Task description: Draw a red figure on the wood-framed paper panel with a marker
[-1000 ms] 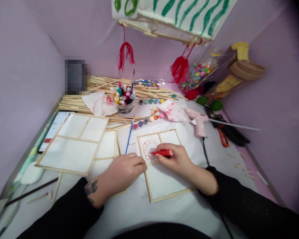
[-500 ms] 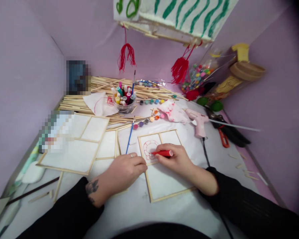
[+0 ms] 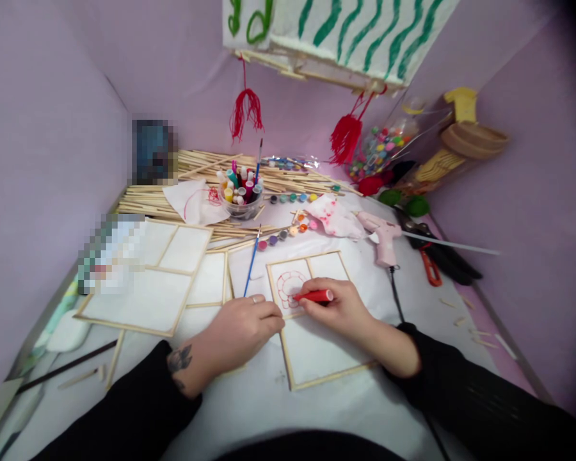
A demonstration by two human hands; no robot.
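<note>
My right hand is closed round a red marker, whose tip rests on the paper inside a wood-framed panel. A red flower-like outline shows in the panel's upper left section, just left of the marker tip. My left hand wears a ring and lies at the panel's left edge, its fingers curled together against the frame; whether they pinch it is hidden. A blue paintbrush lies on the table beyond my left hand.
More framed panels lie at the left. Behind are a tub of markers, wooden sticks and paint pots. A pink glue gun and pliers lie right. A painted piece with red tassels hangs above.
The view has shifted slightly. Both hands keep nearly the same places, and the red marker is still in my right hand on the paper.
</note>
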